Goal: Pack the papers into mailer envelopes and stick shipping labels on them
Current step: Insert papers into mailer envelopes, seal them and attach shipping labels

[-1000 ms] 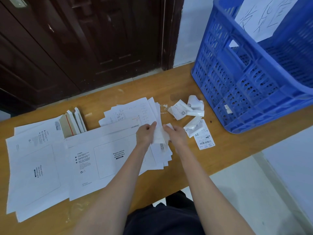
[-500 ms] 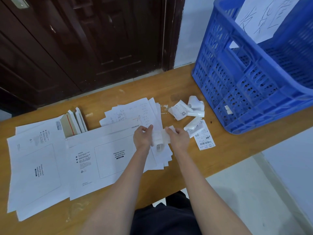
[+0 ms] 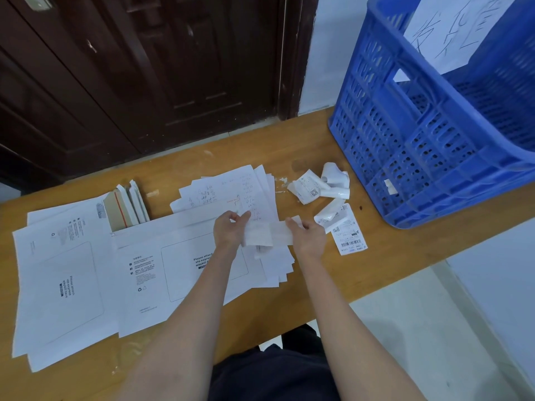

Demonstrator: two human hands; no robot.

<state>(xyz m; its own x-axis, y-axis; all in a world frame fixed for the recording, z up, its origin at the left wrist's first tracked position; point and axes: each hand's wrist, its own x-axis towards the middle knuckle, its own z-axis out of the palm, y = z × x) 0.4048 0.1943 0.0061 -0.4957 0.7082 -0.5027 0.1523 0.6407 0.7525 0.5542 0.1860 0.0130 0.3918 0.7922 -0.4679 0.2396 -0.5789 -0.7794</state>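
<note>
Peeling seems the word for it: the left hand (image 3: 230, 231) pinches one white strip of a shipping label (image 3: 258, 234) between thumb and fingers, while the right hand (image 3: 307, 237) pinches the other strip, and the two pieces spread apart between them; which is sticker and which is backing cannot be told. Both hands hover just above the near right corner of the papers (image 3: 231, 192), a fanned stack with handwritten notes, and that stack is the landmark here. Overlapping the stack's near left side lies a mailer envelope (image 3: 162, 273), flat, printed side up with a boxed waybill area. Further left of the papers sits a second envelope (image 3: 58, 285) on more white sheets, and just left of the stack's far edge a few folded cardboard mailers (image 3: 124, 208) lean together. Right of the papers, close by, lies a clutter of curled label scraps (image 3: 321, 186), and nearer the person one flat barcode label (image 3: 348, 235) lies face up. Well right of the papers stands a blue crate (image 3: 419, 134) with a handwritten sheet (image 3: 451, 27) propped inside. Everything rests on the wooden table (image 3: 318, 285).
</note>
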